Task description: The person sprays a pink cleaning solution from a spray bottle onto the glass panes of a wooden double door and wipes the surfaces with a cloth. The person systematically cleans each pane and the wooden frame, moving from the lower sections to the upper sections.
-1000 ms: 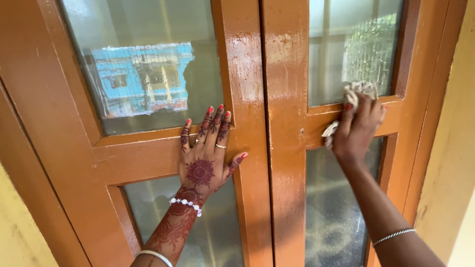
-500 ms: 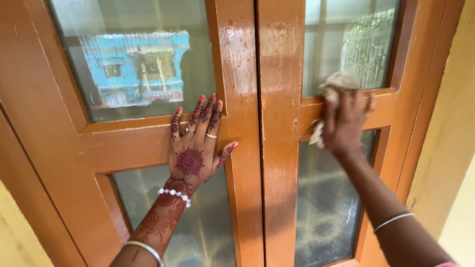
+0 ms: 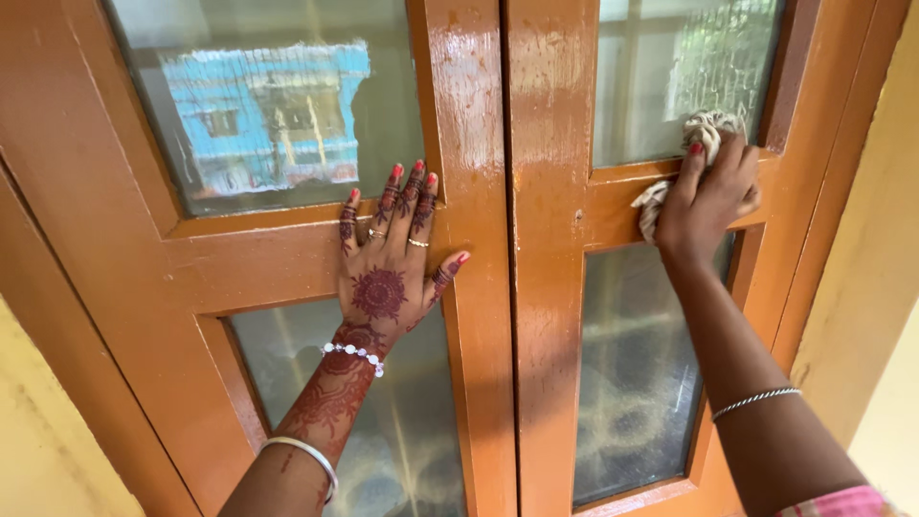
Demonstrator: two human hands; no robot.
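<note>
Two orange-brown wooden door leaves (image 3: 479,144) with frosted glass panes fill the view. My left hand (image 3: 388,263), patterned with dark red henna, lies flat with fingers apart on the left leaf's cross rail (image 3: 258,268). My right hand (image 3: 706,196) is closed on a crumpled whitish cloth (image 3: 704,129) and presses it against the right leaf's cross rail (image 3: 613,206), near the lower corner of the upper right pane (image 3: 670,77). Part of the cloth hangs out below my thumb.
The upper left pane (image 3: 268,105) reflects a blue building. Lower frosted panes (image 3: 632,364) sit under both rails. A yellow wall (image 3: 881,287) borders the door frame on the right, and more yellow wall (image 3: 48,431) shows at lower left.
My right hand with the cloth has slid to the right along the cross rail, towards the frame. My left hand has stayed flat on the left leaf.
</note>
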